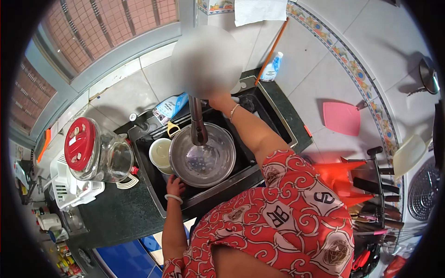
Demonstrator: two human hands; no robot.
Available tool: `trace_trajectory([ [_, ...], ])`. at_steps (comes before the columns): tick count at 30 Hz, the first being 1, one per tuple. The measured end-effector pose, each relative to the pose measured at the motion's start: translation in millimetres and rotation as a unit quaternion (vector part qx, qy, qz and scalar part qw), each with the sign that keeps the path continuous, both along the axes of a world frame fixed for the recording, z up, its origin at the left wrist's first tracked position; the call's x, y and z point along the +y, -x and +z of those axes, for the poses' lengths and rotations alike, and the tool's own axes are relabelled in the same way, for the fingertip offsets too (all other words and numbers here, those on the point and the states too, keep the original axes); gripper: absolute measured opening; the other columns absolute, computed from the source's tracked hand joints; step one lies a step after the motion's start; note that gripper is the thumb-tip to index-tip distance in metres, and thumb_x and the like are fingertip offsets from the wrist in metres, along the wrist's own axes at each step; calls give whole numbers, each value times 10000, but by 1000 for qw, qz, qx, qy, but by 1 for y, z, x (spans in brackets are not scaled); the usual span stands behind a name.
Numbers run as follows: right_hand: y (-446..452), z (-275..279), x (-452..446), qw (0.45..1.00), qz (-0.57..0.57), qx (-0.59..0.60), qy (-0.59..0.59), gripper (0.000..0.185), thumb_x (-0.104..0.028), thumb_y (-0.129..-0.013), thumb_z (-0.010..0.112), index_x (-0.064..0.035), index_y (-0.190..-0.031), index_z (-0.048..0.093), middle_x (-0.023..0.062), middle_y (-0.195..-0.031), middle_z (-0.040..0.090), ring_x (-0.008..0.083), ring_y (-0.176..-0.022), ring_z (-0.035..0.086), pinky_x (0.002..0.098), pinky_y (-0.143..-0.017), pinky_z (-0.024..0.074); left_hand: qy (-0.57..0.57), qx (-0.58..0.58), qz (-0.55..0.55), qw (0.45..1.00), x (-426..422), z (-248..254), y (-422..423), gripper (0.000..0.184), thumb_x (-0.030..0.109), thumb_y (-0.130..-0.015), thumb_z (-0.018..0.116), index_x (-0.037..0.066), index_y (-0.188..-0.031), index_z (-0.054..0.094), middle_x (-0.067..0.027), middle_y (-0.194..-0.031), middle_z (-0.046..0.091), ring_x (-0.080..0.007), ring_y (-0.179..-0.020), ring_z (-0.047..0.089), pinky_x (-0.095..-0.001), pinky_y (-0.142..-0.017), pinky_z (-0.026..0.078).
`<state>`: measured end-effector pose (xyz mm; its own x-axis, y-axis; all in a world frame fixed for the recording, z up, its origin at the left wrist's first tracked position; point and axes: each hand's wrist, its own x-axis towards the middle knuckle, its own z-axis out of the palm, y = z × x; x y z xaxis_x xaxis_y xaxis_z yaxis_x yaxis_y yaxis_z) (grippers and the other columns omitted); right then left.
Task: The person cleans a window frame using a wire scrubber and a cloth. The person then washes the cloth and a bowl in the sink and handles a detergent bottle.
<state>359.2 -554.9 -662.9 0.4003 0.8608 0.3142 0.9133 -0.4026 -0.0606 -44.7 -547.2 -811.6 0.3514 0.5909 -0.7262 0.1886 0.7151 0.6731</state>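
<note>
A large metal bowl (203, 176) sits in the black sink (185, 203) beneath the faucet (198, 129). At the bowl's lower left edge is my left hand (175, 186), its fingers apart and holding nothing. My right hand (219, 100) reaches behind the faucet, near its base; a grey blurred patch covers part of it, so its fingers are hidden. A pale round container (160, 153) stands in the sink, left of the bowl. Just above that container lies a yellow-handled item (173, 129).
A large glass jar with a red lid (79, 143) and a white dish rack (69, 185) stand on the left counter. Spray bottles (170, 109) (271, 67) are behind the sink. A pink board (341, 118) and several knives hang at the right.
</note>
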Motion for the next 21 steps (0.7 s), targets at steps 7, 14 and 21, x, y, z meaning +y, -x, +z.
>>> trace_trajectory([
  [7,15,5,-12,994,-29,87,62,208,-164,-735,533,-70,-904,608,177,-839,640,328,-792,631,430,-678,502,-44,-21,56,997,-6,20,23,483,147,-826,575,119,-1281,413,-41,-906,593,-135,-639,568,-260,-506,484],
  [14,68,-63,-50,709,-103,681,-151,341,-108,-812,503,-60,-1148,543,121,-935,642,255,-920,615,408,-784,489,0,-118,100,988,-8,59,-2,473,233,-854,533,113,-1289,392,-102,-1085,561,-185,-782,577,-310,-598,504],
  [21,173,-93,-92,279,-49,932,-226,231,-66,-812,501,23,-1016,562,134,-974,609,239,-912,600,375,-829,489,164,-119,42,978,-35,66,-77,536,458,-884,430,115,-1295,396,-93,-1183,524,-273,-934,544,-431,-856,444],
])
